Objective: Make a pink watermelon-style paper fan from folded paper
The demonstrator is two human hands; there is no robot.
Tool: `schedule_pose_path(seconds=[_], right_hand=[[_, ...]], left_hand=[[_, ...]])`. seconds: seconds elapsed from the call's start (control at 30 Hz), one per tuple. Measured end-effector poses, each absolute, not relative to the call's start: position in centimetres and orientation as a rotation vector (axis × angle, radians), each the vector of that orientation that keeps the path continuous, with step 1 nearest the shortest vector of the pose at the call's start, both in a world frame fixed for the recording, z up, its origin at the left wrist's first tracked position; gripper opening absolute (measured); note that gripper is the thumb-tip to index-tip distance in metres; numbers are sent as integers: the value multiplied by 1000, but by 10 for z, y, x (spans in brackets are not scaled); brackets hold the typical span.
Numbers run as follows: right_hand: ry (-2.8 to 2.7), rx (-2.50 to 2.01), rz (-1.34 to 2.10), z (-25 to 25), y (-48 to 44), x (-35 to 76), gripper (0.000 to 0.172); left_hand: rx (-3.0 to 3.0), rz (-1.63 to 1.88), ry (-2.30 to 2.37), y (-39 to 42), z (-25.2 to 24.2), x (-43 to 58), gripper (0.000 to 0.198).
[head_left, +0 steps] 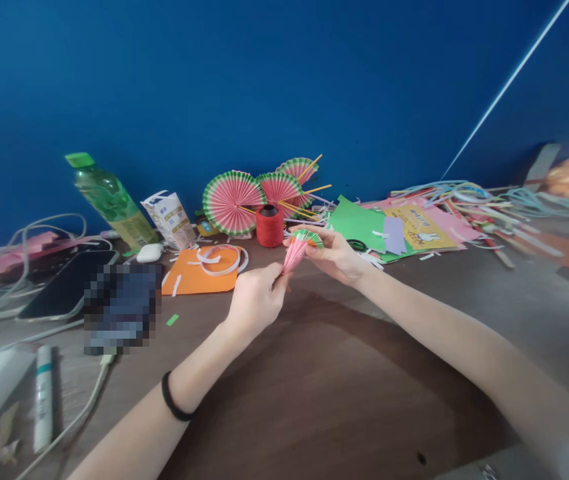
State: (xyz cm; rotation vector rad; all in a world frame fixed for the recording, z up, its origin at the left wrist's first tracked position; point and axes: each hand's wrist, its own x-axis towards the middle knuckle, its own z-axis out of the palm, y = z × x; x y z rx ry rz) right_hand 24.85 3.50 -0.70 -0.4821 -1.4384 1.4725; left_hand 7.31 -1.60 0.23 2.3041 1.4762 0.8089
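Observation:
A folded paper fan (296,253), pink with a green and white edge, is held above the table between both my hands. My left hand (259,297) pinches its narrow pink end. Around the wider green-edged end, the fingers of my right hand (337,257) are closed, thumb in front. Part of the fan is hidden by my fingers. Just behind my hands stands a red spool of thread (269,227). Several opened round paper fans (234,202) in the same colours lean against the blue wall, some with thin yellow sticks.
On the left are a green bottle (114,207), a small carton (169,219), a white earphone case (150,253), phones (69,285) with cables, and a marker (44,400). Orange paper (199,283) carries a paper strip roll. Green paper (357,223) and loose strips (464,193) lie at right.

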Motion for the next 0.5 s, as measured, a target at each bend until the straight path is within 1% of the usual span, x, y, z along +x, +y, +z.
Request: schedule_pose_path(seconds=[0.1, 0.3, 0.5], right_hand=[[-1434, -473, 1478, -7, 35, 248, 37], [-1478, -554, 1483, -14, 38, 247, 37], [-1553, -544, 1523, -16, 38, 248, 35]], left_hand=[[2311, 762, 1489, -16, 3, 74, 26], [2245, 540, 1599, -8, 2, 73, 27], [2076, 521, 1435, -3, -4, 69, 35]])
